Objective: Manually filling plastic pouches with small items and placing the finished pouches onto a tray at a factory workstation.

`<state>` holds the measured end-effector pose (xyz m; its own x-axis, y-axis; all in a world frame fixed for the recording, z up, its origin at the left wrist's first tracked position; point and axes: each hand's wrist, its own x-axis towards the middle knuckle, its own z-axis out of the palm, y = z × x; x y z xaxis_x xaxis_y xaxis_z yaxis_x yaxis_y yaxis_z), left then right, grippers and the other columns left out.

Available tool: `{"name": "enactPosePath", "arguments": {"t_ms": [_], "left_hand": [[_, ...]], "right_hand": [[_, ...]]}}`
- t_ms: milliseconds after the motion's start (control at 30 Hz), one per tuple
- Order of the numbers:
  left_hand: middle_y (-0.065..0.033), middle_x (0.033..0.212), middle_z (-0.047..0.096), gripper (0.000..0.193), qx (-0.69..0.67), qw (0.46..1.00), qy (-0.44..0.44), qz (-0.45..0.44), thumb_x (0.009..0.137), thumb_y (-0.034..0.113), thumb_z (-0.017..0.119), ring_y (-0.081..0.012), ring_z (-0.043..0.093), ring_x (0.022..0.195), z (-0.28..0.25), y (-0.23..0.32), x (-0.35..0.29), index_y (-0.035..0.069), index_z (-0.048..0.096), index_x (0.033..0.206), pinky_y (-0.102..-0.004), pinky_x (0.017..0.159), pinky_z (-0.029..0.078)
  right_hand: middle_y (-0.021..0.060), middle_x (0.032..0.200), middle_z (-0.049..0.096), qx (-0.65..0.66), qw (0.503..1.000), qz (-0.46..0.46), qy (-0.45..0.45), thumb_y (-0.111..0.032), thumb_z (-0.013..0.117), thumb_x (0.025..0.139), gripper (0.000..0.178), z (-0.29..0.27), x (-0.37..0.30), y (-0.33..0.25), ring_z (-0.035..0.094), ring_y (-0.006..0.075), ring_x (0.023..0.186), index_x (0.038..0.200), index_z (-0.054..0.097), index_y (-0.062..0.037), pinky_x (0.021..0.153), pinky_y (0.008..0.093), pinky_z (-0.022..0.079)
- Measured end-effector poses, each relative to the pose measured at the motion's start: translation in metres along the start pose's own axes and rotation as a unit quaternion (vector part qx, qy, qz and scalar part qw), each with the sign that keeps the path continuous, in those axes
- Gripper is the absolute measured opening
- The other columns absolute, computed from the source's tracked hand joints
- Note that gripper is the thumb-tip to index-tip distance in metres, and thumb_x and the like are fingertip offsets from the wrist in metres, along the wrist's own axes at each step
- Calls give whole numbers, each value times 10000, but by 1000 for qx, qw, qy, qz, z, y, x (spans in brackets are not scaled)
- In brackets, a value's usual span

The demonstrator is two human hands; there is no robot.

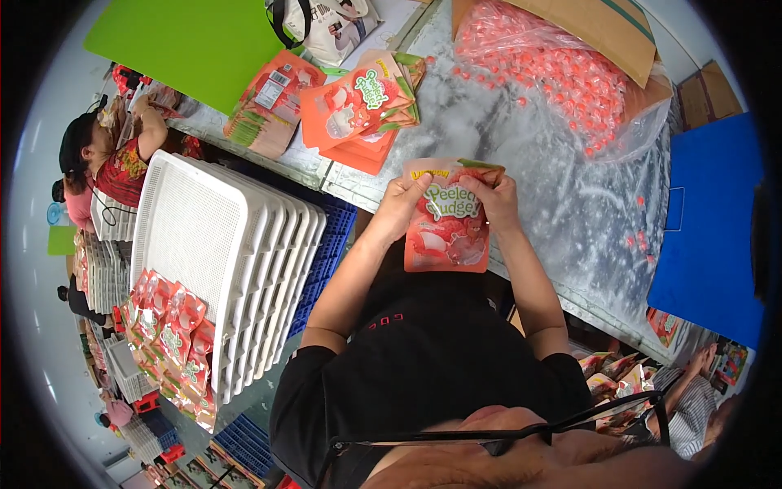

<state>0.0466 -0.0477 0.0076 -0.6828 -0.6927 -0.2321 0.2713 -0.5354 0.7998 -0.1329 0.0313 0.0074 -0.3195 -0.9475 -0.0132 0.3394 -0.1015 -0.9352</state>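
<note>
We hold one orange snack pouch point(446, 224) upright over the near edge of the metal table point(489, 122) — left hand point(401, 204) pinching its top left corner, right hand point(494, 198) pinching the top right. More pouches point(358, 106) lie stacked beyond; a bag of pink wrapped candies point(562, 73) sits to the right.

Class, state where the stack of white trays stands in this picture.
In the head view, the stack of white trays stands on the person's left, beside the left forearm.
</note>
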Motion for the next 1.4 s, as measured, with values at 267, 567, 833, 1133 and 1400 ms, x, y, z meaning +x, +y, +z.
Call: {"name": "enactPosePath", "arguments": {"t_ms": [267,567,833,1133,1400], "left_hand": [[-178,1155,652,519,545,788,236,161,911,164,676,-280,670,943,-14,-64,10,-32,496,1357,-418,793,512],[-280,1574,225,955,742,634,11,217,831,516,634,-463,178,1463,15,-106,3,-78,279,1489,-604,1161,141],[-289,1559,249,962,725,643,7,247,825,516,640,-479,219,1441,10,-100,10,-97,282,1475,-615,1154,145],[11,714,621,278,209,973,99,24,911,311,676,-67,532,575,-36,-48,24,51,753,973,-240,438,445],[-20,866,719,196,40,976,133,166,962,175,646,-75,631,791,-48,-7,-29,16,751,1010,-258,741,519]], "right_hand": [[44,872,725,-23,990,26,140,-69,722,875,121,-30,17,70,647,80,766,954,718,22,682,230,508],[48,926,751,-86,982,36,166,-84,719,872,164,-38,12,93,657,77,811,1012,738,0,740,232,509],[80,962,744,-39,985,18,167,-102,711,873,224,-36,20,88,662,105,849,1055,715,29,770,255,509],[110,1027,672,-11,992,55,115,-2,735,827,248,-31,14,73,643,198,945,1052,631,15,883,326,526],[87,1044,656,54,995,61,-65,-82,635,946,189,6,29,70,626,160,928,1103,618,22,864,310,516]]}}
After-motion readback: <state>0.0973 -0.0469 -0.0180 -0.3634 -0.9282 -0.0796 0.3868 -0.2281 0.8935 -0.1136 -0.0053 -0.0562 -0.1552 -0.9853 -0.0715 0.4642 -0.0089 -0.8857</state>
